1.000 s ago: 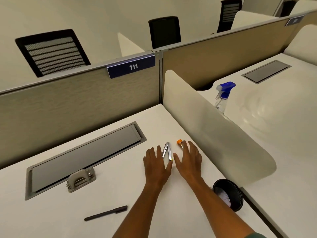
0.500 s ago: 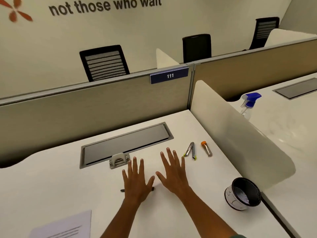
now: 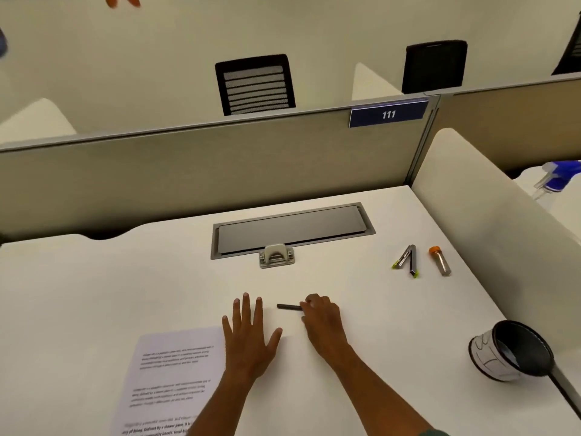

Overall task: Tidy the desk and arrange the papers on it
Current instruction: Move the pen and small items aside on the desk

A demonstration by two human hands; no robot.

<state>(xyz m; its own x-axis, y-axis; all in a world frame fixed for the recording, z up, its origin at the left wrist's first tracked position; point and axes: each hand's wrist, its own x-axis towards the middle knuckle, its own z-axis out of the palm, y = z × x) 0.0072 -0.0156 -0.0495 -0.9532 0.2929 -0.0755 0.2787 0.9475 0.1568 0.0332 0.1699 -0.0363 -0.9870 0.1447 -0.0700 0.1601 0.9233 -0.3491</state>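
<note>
One black-lined white cup (image 3: 481, 354) tipped on its side, far right; contents unclear.
Right hand (image 3: 323, 322) pinches a slim black pen (image 3: 287, 307); left hand (image 3: 250, 335) lies flat, fingers spread.

Beige cubicle partitions (image 3: 220, 171), black mesh chairs (image 3: 255, 84), cream wall (image 3: 314, 26).

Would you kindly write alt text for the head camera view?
The right hand pinches a black pen on a white desk, while the left hand lies flat beside a printed sheet. A hole punch sits behind them.
</note>
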